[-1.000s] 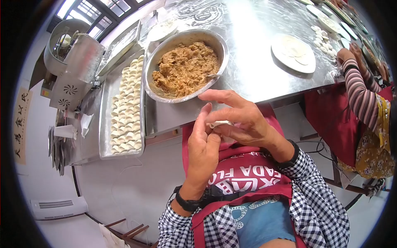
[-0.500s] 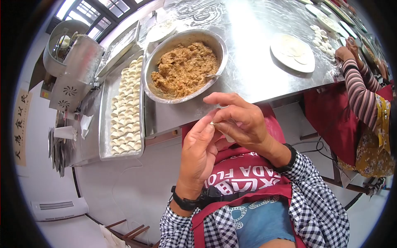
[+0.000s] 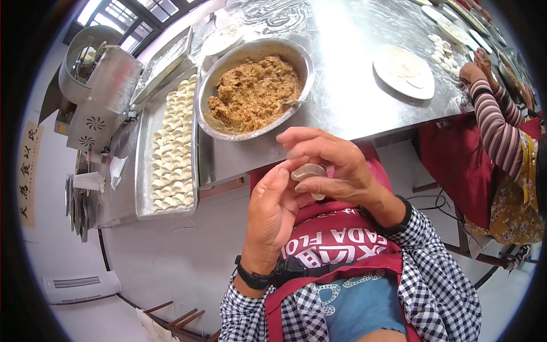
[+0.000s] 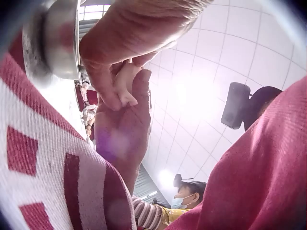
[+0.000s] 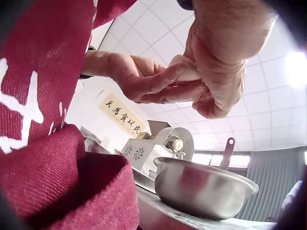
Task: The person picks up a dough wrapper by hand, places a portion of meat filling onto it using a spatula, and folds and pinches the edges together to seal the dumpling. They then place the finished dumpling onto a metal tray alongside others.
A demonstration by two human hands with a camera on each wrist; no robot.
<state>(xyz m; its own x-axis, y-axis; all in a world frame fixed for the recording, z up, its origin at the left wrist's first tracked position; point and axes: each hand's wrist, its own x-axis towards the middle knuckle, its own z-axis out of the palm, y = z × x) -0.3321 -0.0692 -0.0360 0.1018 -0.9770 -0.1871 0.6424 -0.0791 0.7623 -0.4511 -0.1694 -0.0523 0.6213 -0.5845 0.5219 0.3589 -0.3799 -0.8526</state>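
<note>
A pale, folded dough dumpling [image 3: 309, 172] is held up between both hands, in front of the apron and just below the bowl in the head view. My left hand [image 3: 272, 208] pinches its near edge with thumb and fingertips. From the other side, the curled index finger and thumb of my right hand [image 3: 339, 171] grip it. In the left wrist view, the dumpling [image 4: 125, 82] shows a pinched corner between the fingers. Fingers cover most of the dumpling [image 5: 184, 68] in the right wrist view.
A steel bowl of brown filling [image 3: 256, 91] stands at the table edge. Left of it, a metal tray [image 3: 145, 176] holds rows of dumplings. A white plate [image 3: 419, 85] bears thin wrappers. Another person's striped sleeves [image 3: 493, 117] reach in at the right, near small dough pieces [image 3: 443, 54].
The dumpling, mostly hidden by fingers half a second ago, now shows its pale side between the hands. My right fingers have spread a little around it. The left hand has tilted slightly.
</note>
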